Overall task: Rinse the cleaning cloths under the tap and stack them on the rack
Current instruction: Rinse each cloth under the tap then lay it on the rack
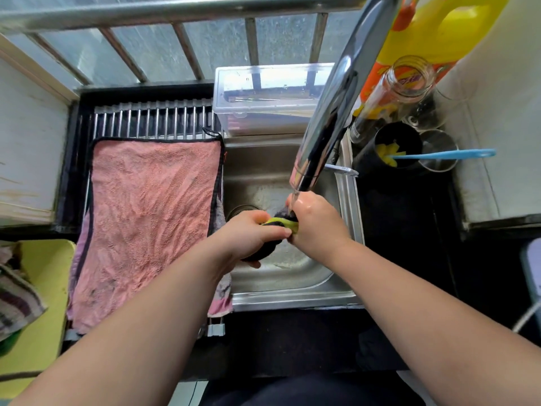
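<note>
Rinsing looks like the step in hand: my left hand (248, 232) and right hand (314, 227) both clench the wadded black cloth with a yellow-green edge (278, 222) just under the tall chrome tap (330, 112), over the stainless steel sink (292, 297). Next I'd wring it and carry it left onto the pink terry cloth (152, 215) spread on the steel-bar rack (152, 121), lifting clear of the sink's left rim; the spout hangs close above my right hand.

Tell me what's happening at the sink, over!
Left hand, right hand grip black-green cloth under tap. Pink cloth on rack. Nothing in the way.
</note>
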